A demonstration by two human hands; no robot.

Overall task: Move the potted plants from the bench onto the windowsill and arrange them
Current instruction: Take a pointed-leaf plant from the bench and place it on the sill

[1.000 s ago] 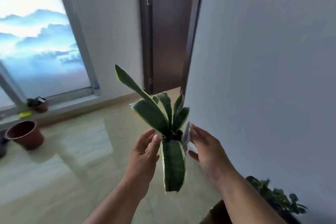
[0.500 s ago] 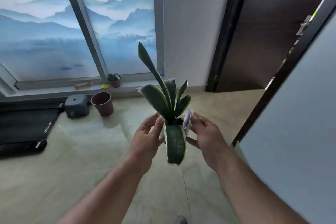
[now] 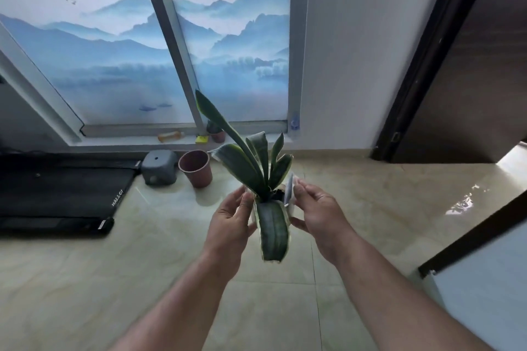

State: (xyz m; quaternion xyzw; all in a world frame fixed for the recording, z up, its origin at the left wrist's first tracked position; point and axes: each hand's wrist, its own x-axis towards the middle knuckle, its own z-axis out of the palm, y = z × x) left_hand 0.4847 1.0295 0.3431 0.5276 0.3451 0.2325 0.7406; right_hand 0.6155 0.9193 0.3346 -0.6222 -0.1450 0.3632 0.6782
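I carry a snake plant (image 3: pixel 251 168) with green, yellow-edged leaves in a small clear pot, held in the air at chest height. My left hand (image 3: pixel 232 222) grips the pot's left side and my right hand (image 3: pixel 319 213) grips its right side, thumb near a white tag. One broad leaf (image 3: pixel 273 232) droops down between my hands and hides most of the pot. Straight ahead runs the low windowsill (image 3: pixel 137 144), where a small dark potted plant (image 3: pixel 215 132) stands, partly behind the tall leaf.
An empty reddish-brown pot (image 3: pixel 196 168) and a grey stool (image 3: pixel 159 166) stand on the tiled floor below the sill. A black treadmill (image 3: pixel 57 193) lies at left. An orange bottle (image 3: pixel 171 136) and a yellow item (image 3: pixel 202 139) lie on the sill. A dark door (image 3: pixel 462 65) is at right.
My view has swung left from the wall and door to face the window. The sill and floor pot now appear closer. Both hands keep the same hold on the plant.
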